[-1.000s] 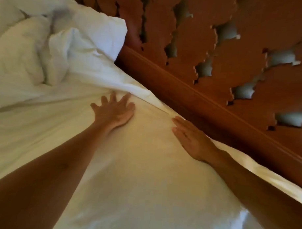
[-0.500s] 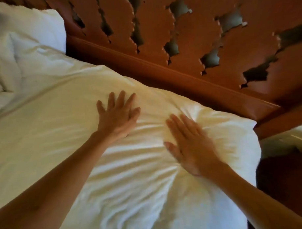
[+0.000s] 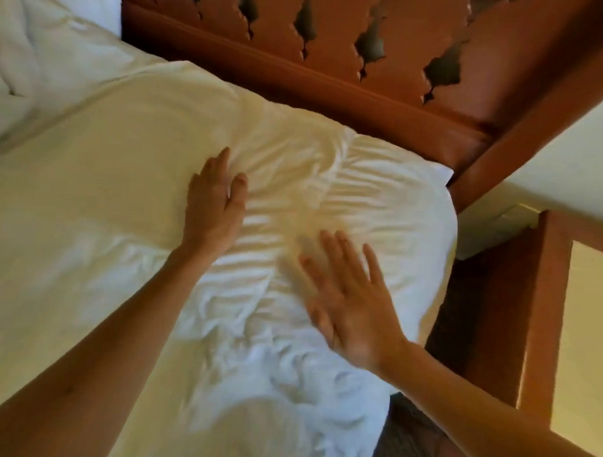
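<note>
The left hand (image 3: 213, 211) and right hand (image 3: 354, 305) rest flat, fingers straight and gripping nothing, on the wrinkled white bed cover (image 3: 295, 166) at centre frame, below the wooden headboard (image 3: 333, 68). The open palms are probably pressing the creases smooth.

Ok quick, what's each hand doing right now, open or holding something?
Left hand: open, pressing flat on the white bedding.
Right hand: open, fingers spread over the bedding, holding nothing; it is blurred, so contact is unclear.
</note>
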The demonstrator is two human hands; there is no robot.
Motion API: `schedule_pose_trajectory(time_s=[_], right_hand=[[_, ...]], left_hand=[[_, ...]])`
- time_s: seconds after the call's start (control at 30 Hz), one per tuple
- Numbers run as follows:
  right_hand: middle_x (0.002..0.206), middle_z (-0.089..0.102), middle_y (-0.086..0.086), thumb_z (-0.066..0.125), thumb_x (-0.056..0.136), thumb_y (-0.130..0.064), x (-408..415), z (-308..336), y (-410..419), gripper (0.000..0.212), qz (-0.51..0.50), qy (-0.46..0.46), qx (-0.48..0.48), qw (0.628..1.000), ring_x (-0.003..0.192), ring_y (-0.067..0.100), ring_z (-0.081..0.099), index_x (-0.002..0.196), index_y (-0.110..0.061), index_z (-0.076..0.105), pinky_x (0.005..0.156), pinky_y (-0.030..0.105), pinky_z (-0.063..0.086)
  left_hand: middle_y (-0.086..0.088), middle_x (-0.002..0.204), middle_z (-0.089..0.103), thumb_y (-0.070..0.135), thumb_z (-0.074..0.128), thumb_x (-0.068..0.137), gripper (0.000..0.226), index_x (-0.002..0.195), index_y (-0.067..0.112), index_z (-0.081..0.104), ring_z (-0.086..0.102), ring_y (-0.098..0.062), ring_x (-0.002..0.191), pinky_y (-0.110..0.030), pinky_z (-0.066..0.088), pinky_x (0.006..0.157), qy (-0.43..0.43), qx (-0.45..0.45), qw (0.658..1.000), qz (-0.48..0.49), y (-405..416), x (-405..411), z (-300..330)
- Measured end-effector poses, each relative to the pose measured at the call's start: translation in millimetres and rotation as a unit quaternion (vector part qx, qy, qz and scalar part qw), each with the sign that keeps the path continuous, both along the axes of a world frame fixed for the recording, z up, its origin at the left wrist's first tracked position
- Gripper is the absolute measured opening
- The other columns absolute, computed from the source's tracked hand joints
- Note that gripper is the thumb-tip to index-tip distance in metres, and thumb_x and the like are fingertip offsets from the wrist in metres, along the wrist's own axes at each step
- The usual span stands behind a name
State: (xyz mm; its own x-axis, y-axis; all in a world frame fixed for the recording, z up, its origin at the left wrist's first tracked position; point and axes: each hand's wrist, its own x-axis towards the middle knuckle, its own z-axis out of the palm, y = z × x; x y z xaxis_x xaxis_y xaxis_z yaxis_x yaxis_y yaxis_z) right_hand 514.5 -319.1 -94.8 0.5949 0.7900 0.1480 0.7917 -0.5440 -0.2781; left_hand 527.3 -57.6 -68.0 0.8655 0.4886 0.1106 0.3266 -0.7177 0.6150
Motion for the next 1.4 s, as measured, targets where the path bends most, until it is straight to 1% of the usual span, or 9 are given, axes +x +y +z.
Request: schedule_pose_trajectory(time_s=[0.07, 0.23, 0.4, 0.53, 0.73, 0.9, 1.07, 1.23, 1.4], right_hand=[[0.160, 0.026, 0.008, 0.039, 0.101, -0.044, -21.4, -25.7, -32.3, 0.049, 0.141, -0.067, -0.059, 0.986, 0.149, 0.029, 0.019, 0.148, -0.033, 0.040, 0.113, 0.055, 0.028], [0.165, -0.008, 0.002, 0.014, 0.100, -0.051, -43.6, -36.8, -53.4, 0.061, -0.327, 0.095, -0.031, 0.940, 0.151, 0.024, -0.009, 0.155, -0.034, -0.004, 0.119, 0.058, 0.005], [0.163, 0.014, 0.008, 0.025, 0.104, -0.041, -177.4, -102.6, -67.0, 0.051, 0.042, 0.035, -0.038, 0.998, 0.151, 0.027, 0.012, 0.153, -0.029, 0.023, 0.116, 0.057, 0.021], [0.165, -0.008, -0.003, 0.015, 0.103, -0.042, -259.2, -129.1, -115.0, 0.055, -0.197, 0.170, -0.085, 0.962, 0.151, 0.017, -0.008, 0.156, -0.035, 0.003, 0.118, 0.055, 0.012], [0.159, 0.025, 0.011, 0.025, 0.103, -0.037, -220.2, -98.2, -47.6, 0.054, -0.064, 0.108, 0.004, 0.992, 0.150, 0.024, 0.013, 0.151, -0.013, 0.035, 0.120, 0.047, 0.011], [0.159, 0.026, 0.014, 0.029, 0.102, -0.029, -201.3, -156.9, -98.4, 0.050, -0.057, 0.058, 0.055, 0.995, 0.149, 0.030, 0.018, 0.148, -0.013, 0.042, 0.117, 0.051, 0.022], [0.165, -0.002, -0.007, 0.024, 0.106, -0.036, -250.6, -168.4, -122.8, 0.051, -0.243, 0.292, 0.225, 0.897, 0.151, 0.022, 0.012, 0.150, -0.052, 0.005, 0.115, 0.056, 0.029], [0.164, 0.000, 0.008, 0.026, 0.105, -0.029, -222.8, -178.5, -84.7, 0.051, -0.240, 0.237, 0.381, 0.861, 0.152, 0.022, -0.001, 0.154, -0.022, 0.012, 0.123, 0.037, 0.008], [0.160, -0.006, -0.020, 0.020, 0.104, -0.048, -259.7, -256.0, -104.9, 0.050, -0.270, 0.368, 0.358, 0.814, 0.149, 0.000, -0.004, 0.148, -0.040, 0.000, 0.124, 0.041, 0.006]], left_hand=[[-0.018, 0.150, 0.041, 0.036, 0.029, 0.098, 0.059, 0.147, 0.004, 0.039, 0.036, -0.034, 0.140, -0.053, 0.025, 0.115, 0.007, 0.100, 0.993, -0.070, -17.5, -44.7, -15.5], [-0.014, 0.160, 0.021, 0.042, 0.027, 0.099, 0.065, 0.153, 0.004, 0.024, 0.020, -0.027, 0.149, -0.060, 0.021, 0.113, 0.097, 0.252, 0.956, -0.112, 3.2, -168.8, -71.0], [-0.023, 0.158, 0.022, 0.044, 0.029, 0.096, 0.069, 0.151, 0.002, 0.028, 0.022, -0.039, 0.146, -0.068, 0.024, 0.108, 0.209, 0.177, 0.962, 0.004, -82.7, -284.7, -126.5], [-0.017, 0.160, 0.022, 0.041, 0.038, 0.094, 0.065, 0.148, 0.005, 0.038, 0.020, -0.031, 0.148, -0.060, 0.021, 0.114, 0.192, 0.215, 0.944, -0.161, -129.8, -395.7, -142.4], [-0.008, 0.152, 0.041, 0.035, 0.038, 0.094, 0.053, 0.144, 0.019, 0.046, 0.037, -0.034, 0.141, -0.062, 0.030, 0.107, 0.159, 0.170, 0.972, -0.044, -118.3, -319.3, -121.7], [0.004, 0.163, 0.015, 0.059, 0.031, 0.089, 0.061, 0.149, 0.050, 0.021, 0.005, -0.036, 0.150, -0.072, 0.015, 0.105, 0.182, 0.242, 0.944, -0.133, -130.6, -275.0, -153.1], [-0.001, 0.163, 0.017, 0.058, 0.029, 0.088, 0.067, 0.152, 0.043, 0.018, 0.005, -0.039, 0.149, -0.079, 0.004, 0.102, 0.183, 0.207, 0.960, 0.044, -171.7, -244.6, -168.3], [-0.003, 0.164, 0.007, 0.058, 0.022, 0.089, 0.069, 0.154, 0.040, 0.007, 0.002, -0.038, 0.150, -0.073, 0.004, 0.109, 0.186, 0.241, 0.948, 0.097, -185.1, -239.4, -184.3], [-0.001, 0.164, 0.009, 0.059, 0.020, 0.089, 0.069, 0.154, 0.041, 0.008, 0.004, -0.035, 0.150, -0.069, 0.007, 0.111, 0.170, 0.250, 0.948, 0.102, -181.7, -239.2, -190.7]])
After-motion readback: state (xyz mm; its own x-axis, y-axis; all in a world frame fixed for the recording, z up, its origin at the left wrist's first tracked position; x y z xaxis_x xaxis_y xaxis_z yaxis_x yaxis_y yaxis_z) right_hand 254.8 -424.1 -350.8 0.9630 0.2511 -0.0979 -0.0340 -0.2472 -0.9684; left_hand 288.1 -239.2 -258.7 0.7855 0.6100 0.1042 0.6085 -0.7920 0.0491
